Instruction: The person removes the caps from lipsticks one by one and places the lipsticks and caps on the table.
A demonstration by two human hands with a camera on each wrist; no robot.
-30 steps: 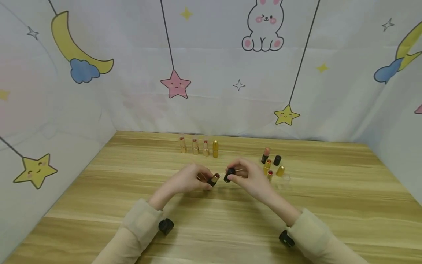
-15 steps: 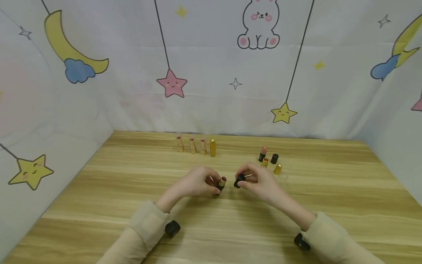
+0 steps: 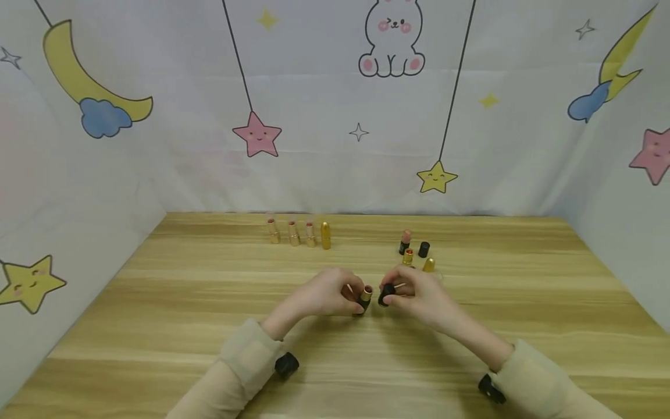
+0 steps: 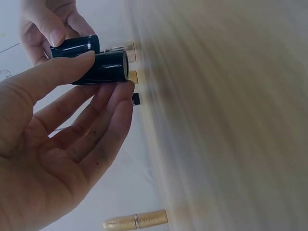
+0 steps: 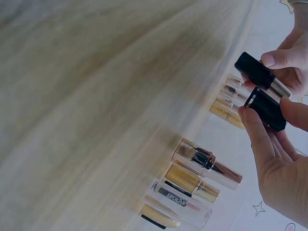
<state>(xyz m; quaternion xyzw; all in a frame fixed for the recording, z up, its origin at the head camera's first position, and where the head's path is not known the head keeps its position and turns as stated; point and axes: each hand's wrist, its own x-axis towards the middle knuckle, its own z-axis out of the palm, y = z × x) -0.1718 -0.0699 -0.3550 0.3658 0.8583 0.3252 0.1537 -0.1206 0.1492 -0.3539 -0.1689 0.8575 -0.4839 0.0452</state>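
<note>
I watch the left hand (image 3: 331, 294) pinch a black lipstick (image 3: 364, 299) with a gold tube over the table (image 3: 345, 372), long axis nearly upright, gold end up, just beside the black cap (image 3: 386, 295) the right hand (image 3: 421, 295) pinches.

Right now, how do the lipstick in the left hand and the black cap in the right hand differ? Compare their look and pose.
The lipstick shows a gold sleeve above its black base, while the black cap has only a thin metallic band. The lipstick's gold end points up; the black cap's banded end faces down. The left hand holds the lipstick, the right hand the black cap. Both are glossy and mostly black.
</note>
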